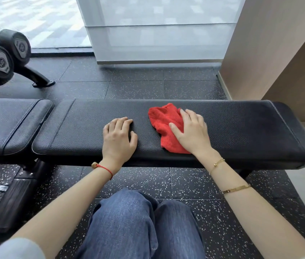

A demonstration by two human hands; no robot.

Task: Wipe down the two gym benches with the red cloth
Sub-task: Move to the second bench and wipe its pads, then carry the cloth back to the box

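Red cloth (164, 124) lies right of centre on the long black bench pad (241, 128), pressed flat under the right hand (192, 132). Left hand (119, 139) rests beside it, fingers curled, holding nothing. Best to keep the palm flat and sweep full-length, overlapping passes.

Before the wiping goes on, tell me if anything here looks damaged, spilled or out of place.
Little stands out. A crumpled silvery scrap lies on the floor beside the bench's base, like litter. The bench pad shows no tears, and the red cloth lies under the right hand.
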